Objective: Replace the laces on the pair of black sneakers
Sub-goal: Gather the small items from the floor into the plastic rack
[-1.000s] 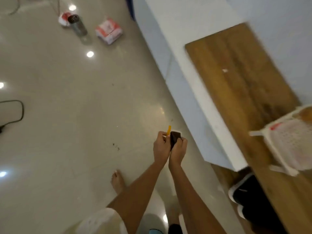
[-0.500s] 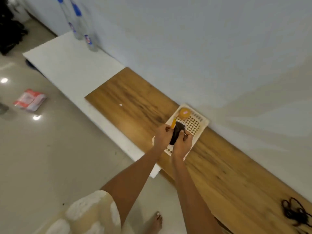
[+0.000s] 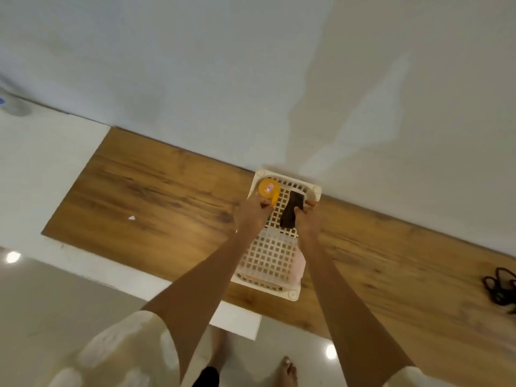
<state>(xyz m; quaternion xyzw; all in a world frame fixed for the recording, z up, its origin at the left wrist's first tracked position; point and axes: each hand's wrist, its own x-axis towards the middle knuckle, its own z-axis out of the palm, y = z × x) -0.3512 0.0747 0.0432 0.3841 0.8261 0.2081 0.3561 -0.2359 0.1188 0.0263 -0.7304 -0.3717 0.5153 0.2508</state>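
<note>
Now over the white perforated plastic basket (image 3: 272,256) on the wooden counter (image 3: 156,196), my left hand (image 3: 251,213) gripping a round orange container (image 3: 268,190), right hand (image 3: 307,219) fingers curled round a flat dark packet (image 3: 291,209).

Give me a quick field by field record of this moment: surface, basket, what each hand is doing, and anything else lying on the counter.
surface: wooden counter against a pale wall
basket: white lattice basket on the counter, beside the wall
left hand: left hand at the orange round container over the basket; grip unclear
right hand: right hand grips a dark flat object above the basket
other items: tangle of dark laces at the counter's far right; small white scrap on the wood
sneakers: not in view
</note>
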